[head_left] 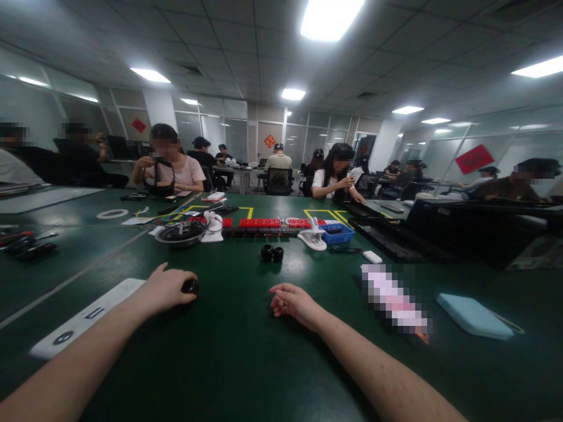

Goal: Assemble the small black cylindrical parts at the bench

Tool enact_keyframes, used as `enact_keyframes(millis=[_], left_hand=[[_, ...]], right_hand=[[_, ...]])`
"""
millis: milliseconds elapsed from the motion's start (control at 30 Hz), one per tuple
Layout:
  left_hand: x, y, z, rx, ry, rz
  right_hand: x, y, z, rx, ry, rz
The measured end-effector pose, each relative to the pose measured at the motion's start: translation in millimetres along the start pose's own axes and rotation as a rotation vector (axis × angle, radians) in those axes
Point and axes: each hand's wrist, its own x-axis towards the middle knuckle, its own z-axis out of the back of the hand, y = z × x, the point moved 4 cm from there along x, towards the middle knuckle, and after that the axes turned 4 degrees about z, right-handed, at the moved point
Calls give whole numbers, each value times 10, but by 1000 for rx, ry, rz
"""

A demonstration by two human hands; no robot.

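From my end of the head camera, I have the left hand (169, 291) closed around a dark round piece (190, 286), thumb and fingers gripping its sides; that piece sits at the left of the near workspace, though the view is too dim for me to say whether it touches the green tabletop (237, 357). My right hand (294, 306) is near the middle, fingers loosely half bent and only partly open, holding nothing. Farther off, between the two hands, two black cylinders (272, 253) stand side by side. Under my left forearm lies a long white panel (94, 313) with dark markings. Over on the right I see a light blue case (475, 316) and, farther away, a small white box (372, 257). Across the far middle runs a row of red blocks (260, 226), with a blue tray (338, 234) at its right and a bowl of black cables (182, 234) at its left.
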Motion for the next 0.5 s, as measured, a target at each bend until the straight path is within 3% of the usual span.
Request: enact_keyframes(millis=[167, 500], left_hand=[[27, -9, -56, 41, 34, -33], [18, -13, -64, 93, -18, -22]], right_hand=[[-4, -6, 4, -6, -6, 4], [-4, -1, -5, -10, -7, 7]])
